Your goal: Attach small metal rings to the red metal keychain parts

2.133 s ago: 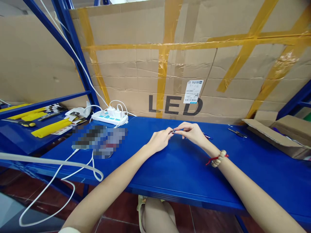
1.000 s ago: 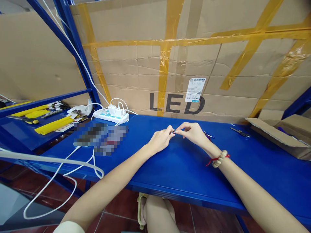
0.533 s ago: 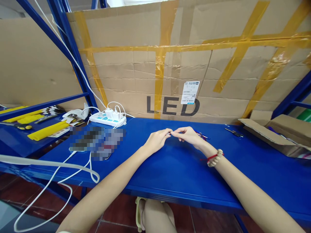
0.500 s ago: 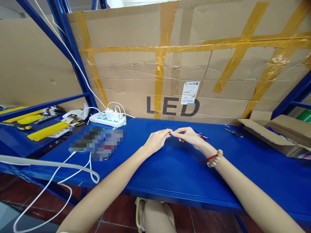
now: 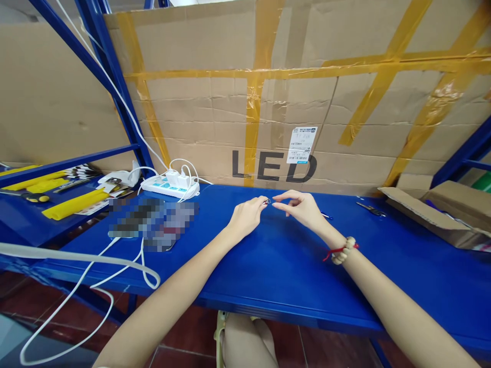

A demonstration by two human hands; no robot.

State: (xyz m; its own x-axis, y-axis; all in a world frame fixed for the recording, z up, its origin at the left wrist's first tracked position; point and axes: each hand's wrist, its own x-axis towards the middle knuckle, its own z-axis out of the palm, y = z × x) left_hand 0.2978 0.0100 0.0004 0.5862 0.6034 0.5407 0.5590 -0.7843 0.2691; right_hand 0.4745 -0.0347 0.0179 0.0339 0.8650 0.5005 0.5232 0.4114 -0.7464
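Both hands meet over the smooth blue metal table: left hand pinches a tiny dark metallic part at its fingertips, too small to identify; right hand fingers pinched just beside it, contact unclear. Big creased cardboard sheet with yellow tape reads "LED", white barcode label illegible. Items left of the hands are blurred out.

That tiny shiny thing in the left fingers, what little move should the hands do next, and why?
Probably bring the right hand back to pinch the tiny part. The left hand pinches it just above the blue table, and the right fingertips sit a sliver away, pointing straight at it.
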